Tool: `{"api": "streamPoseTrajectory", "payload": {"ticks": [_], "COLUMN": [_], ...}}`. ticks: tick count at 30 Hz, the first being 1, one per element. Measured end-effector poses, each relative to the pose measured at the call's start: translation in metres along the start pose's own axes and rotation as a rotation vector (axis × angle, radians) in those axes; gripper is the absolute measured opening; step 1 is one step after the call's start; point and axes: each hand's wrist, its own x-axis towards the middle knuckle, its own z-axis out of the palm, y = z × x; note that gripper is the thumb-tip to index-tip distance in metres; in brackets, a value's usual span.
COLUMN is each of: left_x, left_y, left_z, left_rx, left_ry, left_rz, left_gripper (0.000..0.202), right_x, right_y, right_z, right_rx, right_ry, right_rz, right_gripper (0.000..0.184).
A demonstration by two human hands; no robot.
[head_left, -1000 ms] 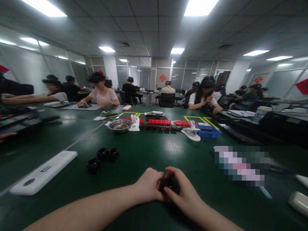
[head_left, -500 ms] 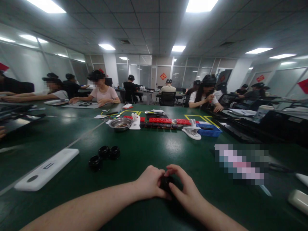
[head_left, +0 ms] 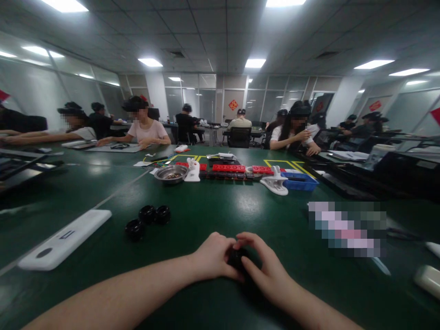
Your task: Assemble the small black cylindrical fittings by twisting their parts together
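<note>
My left hand (head_left: 213, 255) and my right hand (head_left: 264, 266) meet low on the green table (head_left: 220, 220), fingers curled round a small black round part (head_left: 237, 257) held between them. Most of the part is hidden by my fingers. Three similar black round parts (head_left: 147, 219) lie loose on the table to the left, apart from my hands.
A white flat device (head_left: 63, 238) lies at the left. Farther back stand a metal bowl (head_left: 171, 173), red strips (head_left: 228, 168), a white clip-like tool (head_left: 275, 185) and a blue tray (head_left: 298, 181). Other people sit at the table's far side and edges. White objects (head_left: 428, 279) lie at the right.
My hands stay clasped on the black part with only slight finger shifts. The view has tilted a little, so everything sits slightly higher in frame.
</note>
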Motion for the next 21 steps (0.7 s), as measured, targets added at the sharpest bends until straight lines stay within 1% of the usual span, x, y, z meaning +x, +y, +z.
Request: {"api": "streamPoseTrajectory", "payload": {"ticks": [1, 3, 6, 8, 10, 12, 14, 15, 18, 20, 21], "left_x": [0.0003, 0.001, 0.0017, 0.0015, 0.001, 0.0005, 0.0004, 0.0006, 0.0015, 0.0018, 0.0017], "left_y": [-0.0004, -0.0025, -0.0061, -0.0064, -0.0046, -0.0018, 0.0, 0.0002, -0.0012, -0.002, -0.0019], "left_z": [0.0, 0.001, 0.0036, 0.0043, 0.0033, 0.0012, -0.0006, -0.001, -0.0004, 0.0004, 0.0005], "left_rx": [-0.003, -0.007, 0.004, 0.007, -0.008, -0.017, -0.008, 0.003, 0.024, 0.018, 0.015], "left_ry": [0.002, 0.006, 0.022, 0.021, 0.007, 0.002, 0.001, 0.002, 0.008, 0.01, 0.006], "left_rz": [0.016, 0.032, 0.031, 0.038, 0.048, 0.055, 0.05, 0.045, 0.045, 0.049, 0.044], "left_gripper": [0.041, 0.041, 0.043, 0.042, 0.038, 0.037, 0.036, 0.035, 0.036, 0.037, 0.036], "right_x": [-0.0002, 0.0006, 0.0034, 0.0046, 0.0042, 0.0025, 0.0009, 0.0005, 0.0015, 0.0027, 0.0031], "right_y": [-0.001, -0.0024, -0.0029, -0.0034, -0.0048, -0.0068, -0.0082, -0.0084, -0.008, -0.008, -0.0082], "right_z": [-0.0006, -0.0011, -0.001, -0.0018, -0.0037, -0.0055, -0.0062, -0.006, -0.005, -0.0056, -0.0063], "right_rx": [-0.005, -0.043, -0.139, -0.158, -0.133, -0.113, -0.136, -0.158, -0.227, -0.241, -0.23], "right_ry": [-0.012, 0.026, 0.111, 0.092, 0.023, -0.032, -0.031, -0.01, 0.05, 0.045, 0.028], "right_rz": [-0.021, -0.011, 0.096, 0.122, 0.072, -0.005, -0.046, -0.041, 0.04, 0.079, 0.077], "right_gripper": [0.036, 0.037, 0.039, 0.037, 0.035, 0.042, 0.05, 0.051, 0.044, 0.038, 0.035]}}
